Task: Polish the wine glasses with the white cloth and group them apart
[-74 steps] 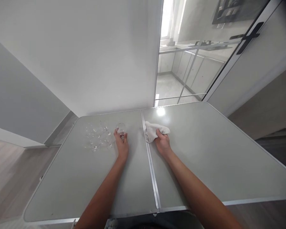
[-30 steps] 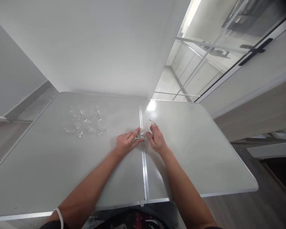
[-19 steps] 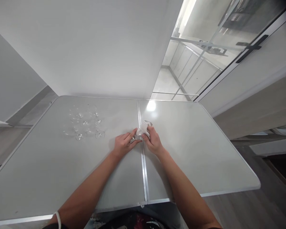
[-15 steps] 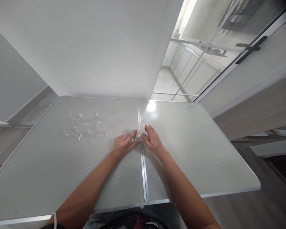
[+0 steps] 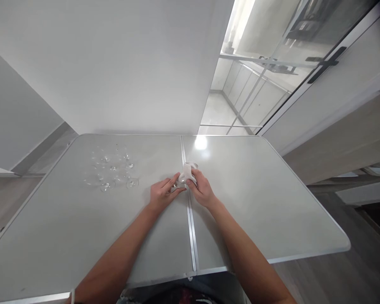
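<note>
Two hands: left hand's (image 5: 161, 194) fingers clamped on a clear stemmed glass (image 5: 180, 183); right hand's (image 5: 203, 190) pinching a white fabric cloth (image 5: 187, 170) against it.
Glass: between both hands, slanting away rightward, over the pale-grey desk (image 5: 240, 202).

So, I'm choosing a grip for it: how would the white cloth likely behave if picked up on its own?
The white cloth would probably droop rather than stay stiff, since it bunches against the clear glass. It seems likely to be light, as the right hand pinches it between thumb and fingers.
</note>
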Action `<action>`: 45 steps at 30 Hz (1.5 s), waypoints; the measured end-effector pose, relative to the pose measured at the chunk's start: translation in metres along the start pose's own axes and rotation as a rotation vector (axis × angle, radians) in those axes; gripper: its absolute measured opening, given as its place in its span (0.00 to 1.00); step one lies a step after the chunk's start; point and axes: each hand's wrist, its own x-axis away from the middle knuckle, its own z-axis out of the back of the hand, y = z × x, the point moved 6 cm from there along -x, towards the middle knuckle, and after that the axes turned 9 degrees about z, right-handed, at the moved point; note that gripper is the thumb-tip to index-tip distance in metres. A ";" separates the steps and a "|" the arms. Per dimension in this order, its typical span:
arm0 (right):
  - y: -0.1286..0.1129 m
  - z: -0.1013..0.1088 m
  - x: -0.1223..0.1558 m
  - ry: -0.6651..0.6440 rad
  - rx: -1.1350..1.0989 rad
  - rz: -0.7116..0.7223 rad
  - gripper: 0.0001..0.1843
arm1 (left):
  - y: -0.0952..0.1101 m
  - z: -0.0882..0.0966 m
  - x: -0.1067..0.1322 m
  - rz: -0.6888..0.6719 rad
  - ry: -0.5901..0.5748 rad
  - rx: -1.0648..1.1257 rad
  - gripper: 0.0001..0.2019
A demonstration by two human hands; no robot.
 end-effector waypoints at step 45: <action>0.007 0.003 -0.005 -0.186 -0.207 -0.051 0.19 | 0.010 0.000 0.000 -0.142 0.036 0.088 0.25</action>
